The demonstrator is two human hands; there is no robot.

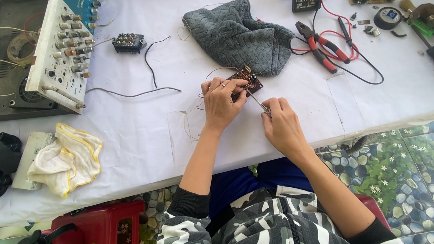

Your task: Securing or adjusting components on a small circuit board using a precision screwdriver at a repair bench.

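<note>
Standing under bright, even daylight: a table [136, 150] draped in white cloth. Showing below its front edge: a floor [432, 165] patterned with blue-grey pebbles, green leaves and small white flowers. Sitting at lower left: a red plastic stool [110, 240].

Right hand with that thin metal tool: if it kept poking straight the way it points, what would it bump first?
Probably the small brown circuit board held by the left hand. The right hand aims its thin metal tool up-left at it.

Grey-white camouflage jacket, black cuffs pushed up, ring on left hand [220, 103].
</note>
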